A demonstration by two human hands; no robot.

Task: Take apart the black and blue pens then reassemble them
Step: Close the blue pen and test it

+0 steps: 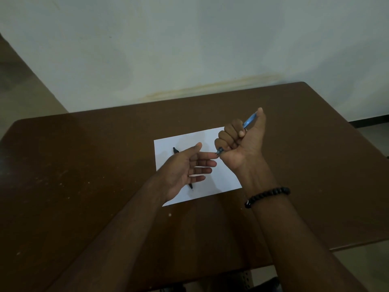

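Brown table (84, 165) against pale wall; white paper sheet (221, 180) as work mat, presumably to keep small parts findable. Blue pen (249, 120) clamped in fist of right hand (240, 144), barrel braced, tip end poking out below the grip twd left hand (189, 167). Left hand spread, holding nothing, index fingertip at the tip, prob. about to unscrew it. Black pen (175, 150) flat on sheet, mostly hidden beneath left hand; whether whole or dismantled, unclear.

Right hand (237, 142) raised in a fist, palm side toward camera, thumb pointing up, beaded band on the wrist. Left hand (185, 169) open, palm up, fingers straight, spread, pointing right; index tip looks near the right fist, contact unclear.
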